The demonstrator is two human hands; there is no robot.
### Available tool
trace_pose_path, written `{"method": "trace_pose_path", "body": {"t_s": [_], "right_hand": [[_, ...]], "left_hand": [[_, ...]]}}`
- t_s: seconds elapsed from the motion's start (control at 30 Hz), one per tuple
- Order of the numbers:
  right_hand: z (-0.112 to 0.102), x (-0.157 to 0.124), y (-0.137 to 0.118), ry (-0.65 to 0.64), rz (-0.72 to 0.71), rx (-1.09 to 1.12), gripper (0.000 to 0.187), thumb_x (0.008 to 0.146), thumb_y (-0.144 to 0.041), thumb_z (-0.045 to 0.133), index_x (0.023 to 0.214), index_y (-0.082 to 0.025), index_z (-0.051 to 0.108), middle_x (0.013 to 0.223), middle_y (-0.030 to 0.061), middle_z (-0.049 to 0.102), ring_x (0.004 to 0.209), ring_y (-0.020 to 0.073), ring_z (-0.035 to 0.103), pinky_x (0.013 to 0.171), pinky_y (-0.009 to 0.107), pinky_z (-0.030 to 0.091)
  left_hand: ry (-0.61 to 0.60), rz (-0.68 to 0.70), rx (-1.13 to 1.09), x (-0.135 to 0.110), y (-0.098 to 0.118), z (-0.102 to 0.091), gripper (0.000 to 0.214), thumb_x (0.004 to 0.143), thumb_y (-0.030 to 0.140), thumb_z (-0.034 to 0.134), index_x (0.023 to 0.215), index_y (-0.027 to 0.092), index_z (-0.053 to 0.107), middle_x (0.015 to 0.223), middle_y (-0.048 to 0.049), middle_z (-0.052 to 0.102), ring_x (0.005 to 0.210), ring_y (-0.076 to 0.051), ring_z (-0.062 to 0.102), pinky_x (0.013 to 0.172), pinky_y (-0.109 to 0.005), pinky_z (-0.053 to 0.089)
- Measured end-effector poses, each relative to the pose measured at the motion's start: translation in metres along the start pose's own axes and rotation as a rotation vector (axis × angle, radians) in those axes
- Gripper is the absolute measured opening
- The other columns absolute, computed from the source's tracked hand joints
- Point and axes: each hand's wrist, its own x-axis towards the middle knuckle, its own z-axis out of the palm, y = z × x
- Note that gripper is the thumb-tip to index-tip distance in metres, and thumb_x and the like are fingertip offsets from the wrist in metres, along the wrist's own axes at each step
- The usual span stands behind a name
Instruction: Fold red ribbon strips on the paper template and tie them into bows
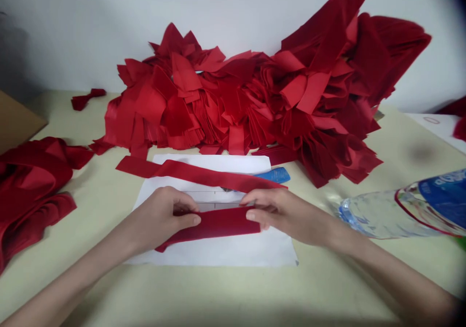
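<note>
Between my two hands a piece of red velvet ribbon (222, 224) is stretched out above a white sheet of paper (233, 255). My left hand (167, 220) pinches its upper left edge between thumb and fingers. At the other end, my right hand (278, 215) grips the ribbon's right side with thumb and fingertips. The ribbon's lower left corner hangs below my left hand. Just beyond my hands lies a longer red strip (204, 175), slanting across the paper. Thin ruled lines show on the paper between my hands. A blue object (274, 175) is partly covered by the strip.
A big heap of cut red ribbon pieces (233, 99) runs along the wall. More red ribbon (36, 176) lies at the left, near a cardboard box (18, 121). A small red bow-shaped piece (87, 99) sits behind it. A clear plastic bottle (411, 208) lies at right.
</note>
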Motion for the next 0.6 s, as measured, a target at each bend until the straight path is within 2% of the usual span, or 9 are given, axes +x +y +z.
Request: {"method": "trace_pose_path", "body": {"t_s": [0.1, 0.2, 0.27, 0.33, 0.4, 0.47, 0.53, 0.6], "right_hand": [[-0.013, -0.001, 0.017, 0.134, 0.009, -0.073, 0.030, 0.089, -0.042, 0.048, 0.103, -0.018, 0.059, 0.073, 0.0010, 0.064, 0.067, 0.0141, 0.061, 0.059, 0.024, 0.046], [-0.026, -0.006, 0.030, 0.313, 0.015, -0.202, 0.026, 0.088, -0.039, 0.048, 0.093, -0.018, 0.062, 0.073, 0.0011, 0.064, 0.065, 0.0147, 0.061, 0.060, 0.026, 0.047], [-0.029, -0.009, 0.033, 0.465, 0.023, -0.352, 0.023, 0.087, -0.036, 0.050, 0.094, -0.019, 0.063, 0.076, 0.0013, 0.066, 0.064, 0.0156, 0.061, 0.060, 0.028, 0.048], [-0.028, -0.011, 0.032, 0.602, -0.073, -0.526, 0.021, 0.086, -0.033, 0.052, 0.098, -0.020, 0.064, 0.087, 0.0031, 0.068, 0.072, 0.0177, 0.063, 0.066, 0.031, 0.050], [-0.023, -0.008, 0.029, 0.623, -0.273, -0.704, 0.025, 0.085, -0.030, 0.056, 0.108, -0.021, 0.062, 0.110, 0.0061, 0.064, 0.096, 0.0219, 0.060, 0.083, 0.035, 0.049], [-0.021, 0.001, 0.027, 0.534, -0.443, -0.866, 0.032, 0.086, -0.028, 0.057, 0.118, -0.023, 0.058, 0.125, 0.0056, 0.056, 0.114, 0.0234, 0.051, 0.095, 0.039, 0.042], [-0.023, 0.015, 0.028, 0.468, -0.477, -0.988, 0.029, 0.089, -0.027, 0.053, 0.118, -0.024, 0.058, 0.122, 0.0037, 0.059, 0.111, 0.0216, 0.053, 0.095, 0.038, 0.042], [-0.031, 0.031, 0.031, 0.494, -0.441, -1.053, 0.026, 0.092, -0.026, 0.049, 0.114, -0.021, 0.061, 0.114, 0.0041, 0.064, 0.103, 0.0205, 0.057, 0.092, 0.036, 0.044]], "left_hand": [[-0.063, -0.019, 0.134, 0.007, -0.008, -0.009, 0.021, 0.078, 0.032, 0.053, 0.065, 0.019, 0.064, 0.062, 0.0024, 0.055, 0.057, -0.013, 0.049, 0.052, -0.024, 0.034], [-0.208, -0.015, 0.222, 0.007, -0.013, -0.018, 0.019, 0.078, 0.034, 0.053, 0.070, 0.021, 0.064, 0.068, 0.0023, 0.060, 0.061, -0.014, 0.053, 0.053, -0.025, 0.037], [-0.282, -0.011, 0.286, 0.005, -0.013, -0.020, 0.018, 0.079, 0.035, 0.053, 0.071, 0.023, 0.064, 0.069, 0.0026, 0.062, 0.061, -0.015, 0.055, 0.053, -0.025, 0.038], [-0.262, 0.070, 0.340, 0.003, -0.010, -0.016, 0.016, 0.080, 0.034, 0.053, 0.074, 0.024, 0.065, 0.079, 0.0019, 0.066, 0.071, -0.017, 0.060, 0.060, -0.026, 0.043], [-0.184, 0.231, 0.385, -0.001, -0.007, -0.006, 0.015, 0.081, 0.028, 0.054, 0.074, 0.025, 0.066, 0.106, 0.0010, 0.065, 0.102, -0.021, 0.058, 0.082, -0.030, 0.045], [-0.141, 0.354, 0.440, -0.005, -0.006, 0.007, 0.017, 0.082, 0.022, 0.052, 0.071, 0.025, 0.065, 0.134, 0.0042, 0.052, 0.131, -0.023, 0.035, 0.105, -0.036, 0.031], [-0.163, 0.380, 0.484, -0.008, -0.007, 0.017, 0.021, 0.082, 0.017, 0.049, 0.071, 0.025, 0.065, 0.143, 0.0090, 0.041, 0.140, -0.022, 0.018, 0.111, -0.041, 0.021], [-0.186, 0.382, 0.504, -0.012, -0.009, 0.022, 0.023, 0.080, 0.012, 0.050, 0.071, 0.026, 0.065, 0.145, 0.0118, 0.037, 0.141, -0.022, 0.013, 0.112, -0.044, 0.021]]}}
